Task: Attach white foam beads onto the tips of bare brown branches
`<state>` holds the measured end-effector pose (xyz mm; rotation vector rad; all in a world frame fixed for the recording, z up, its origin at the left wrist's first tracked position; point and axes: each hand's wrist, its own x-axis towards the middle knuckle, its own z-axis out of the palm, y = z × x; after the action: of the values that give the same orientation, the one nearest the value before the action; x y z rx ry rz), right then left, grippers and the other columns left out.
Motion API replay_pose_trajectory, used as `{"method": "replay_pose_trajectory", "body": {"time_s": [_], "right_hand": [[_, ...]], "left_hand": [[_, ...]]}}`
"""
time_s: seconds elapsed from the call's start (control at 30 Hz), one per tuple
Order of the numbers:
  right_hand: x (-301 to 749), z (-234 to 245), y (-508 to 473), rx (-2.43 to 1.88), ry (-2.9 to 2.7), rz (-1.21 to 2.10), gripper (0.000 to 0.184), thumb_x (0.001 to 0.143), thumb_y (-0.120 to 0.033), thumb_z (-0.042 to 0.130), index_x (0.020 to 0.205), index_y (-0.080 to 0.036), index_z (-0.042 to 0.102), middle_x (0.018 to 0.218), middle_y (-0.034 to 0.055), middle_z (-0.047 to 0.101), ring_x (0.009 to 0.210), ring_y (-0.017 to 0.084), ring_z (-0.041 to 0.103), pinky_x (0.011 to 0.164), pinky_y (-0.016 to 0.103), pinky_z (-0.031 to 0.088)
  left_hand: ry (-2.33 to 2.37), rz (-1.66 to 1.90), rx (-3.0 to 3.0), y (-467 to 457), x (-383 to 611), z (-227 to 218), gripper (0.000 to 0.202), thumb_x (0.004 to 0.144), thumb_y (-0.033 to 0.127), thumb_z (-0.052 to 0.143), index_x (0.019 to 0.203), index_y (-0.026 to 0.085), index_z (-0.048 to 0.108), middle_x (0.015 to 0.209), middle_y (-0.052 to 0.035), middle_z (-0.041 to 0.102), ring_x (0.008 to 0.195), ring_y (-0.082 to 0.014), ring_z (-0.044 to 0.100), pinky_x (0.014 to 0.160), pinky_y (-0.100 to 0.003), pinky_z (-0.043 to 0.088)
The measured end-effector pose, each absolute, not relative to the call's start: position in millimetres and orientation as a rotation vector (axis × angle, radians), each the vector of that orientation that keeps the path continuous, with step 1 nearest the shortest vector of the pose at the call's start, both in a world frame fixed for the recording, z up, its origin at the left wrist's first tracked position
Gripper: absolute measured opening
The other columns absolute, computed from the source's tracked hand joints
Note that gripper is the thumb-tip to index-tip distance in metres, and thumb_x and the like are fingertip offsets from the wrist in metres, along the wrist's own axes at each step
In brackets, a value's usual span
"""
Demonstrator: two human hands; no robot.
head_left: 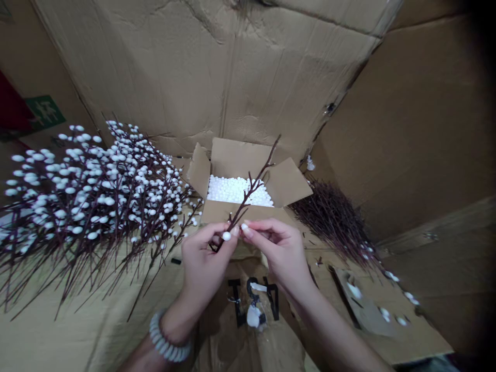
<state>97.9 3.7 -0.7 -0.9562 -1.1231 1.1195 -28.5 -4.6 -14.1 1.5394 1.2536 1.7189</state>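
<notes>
My left hand [203, 261] is closed round the lower stem of a thin dark twig [253, 182] that rises up and right over the small box. One white foam bud [227, 236] sits on the twig near my left thumb. My right hand [279, 248] pinches another white bud [244, 226] at the fingertips, touching the twig just right of the left hand. A pale bead bracelet [167, 345] circles my left wrist.
A small open cardboard box [284, 182] full of white foam buds stands just behind my hands. A large heap of budded branches [83, 191] lies left. Bare dark twigs [335, 219] are piled right. Loose buds [391, 277] lie scattered on the cardboard floor. Cardboard walls surround everything.
</notes>
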Motion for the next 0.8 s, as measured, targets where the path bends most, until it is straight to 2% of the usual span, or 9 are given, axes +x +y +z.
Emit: {"method": "replay_pose_trajectory", "body": {"time_s": [0.13,0.47,0.57,0.7,0.8], "right_hand": [[96.3,-1.2,4.5,-0.945,-1.113,1.116,0.010,0.063,-0.019,0.078,0.070,-0.025,0.076,0.074,0.0001,0.076,0.068,0.012,0.070,0.066,0.023,0.058],[98.8,0.1,4.0,-0.939,-1.131,1.084,0.008,0.064,-0.021,0.078,0.071,-0.023,0.074,0.074,0.0010,0.075,0.066,0.013,0.069,0.065,0.027,0.059],[98.4,5.0,3.0,-0.956,-1.120,1.043,0.008,0.064,-0.020,0.078,0.069,-0.023,0.073,0.070,-0.0002,0.074,0.063,0.011,0.068,0.062,0.024,0.058],[98.0,14.3,-1.1,-1.028,-1.179,0.968,0.007,0.063,-0.018,0.076,0.067,-0.022,0.070,0.064,-0.0007,0.071,0.057,0.011,0.065,0.054,0.021,0.055],[100.7,22.1,-3.5,-1.045,-1.315,0.982,0.007,0.063,-0.019,0.075,0.067,-0.020,0.069,0.063,0.0004,0.070,0.055,0.012,0.064,0.050,0.024,0.053]], "left_hand": [[1.243,1.735,1.540,-4.2,-28.0,-13.0,0.007,0.076,0.019,0.066,0.073,0.015,0.071,0.056,0.0016,0.067,0.047,-0.0094,0.055,0.044,-0.017,0.042],[1.091,1.661,1.462,-4.3,-25.7,-13.2,0.010,0.080,0.022,0.064,0.072,0.016,0.064,0.059,0.0022,0.063,0.047,-0.0083,0.050,0.043,-0.017,0.038],[1.073,1.587,1.454,-4.3,-25.3,-14.1,0.008,0.080,0.024,0.064,0.080,0.016,0.064,0.064,0.0016,0.063,0.051,-0.0093,0.052,0.047,-0.018,0.041],[1.054,1.548,1.410,-3.7,-26.6,-15.3,0.021,0.080,0.030,0.066,0.096,0.017,0.063,0.076,-0.0019,0.067,0.062,-0.0127,0.059,0.053,-0.020,0.049],[1.026,1.544,1.331,-2.2,-27.3,-14.6,0.019,0.086,0.033,0.057,0.095,0.017,0.064,0.075,-0.0017,0.067,0.060,-0.0129,0.060,0.049,-0.020,0.050]]}}
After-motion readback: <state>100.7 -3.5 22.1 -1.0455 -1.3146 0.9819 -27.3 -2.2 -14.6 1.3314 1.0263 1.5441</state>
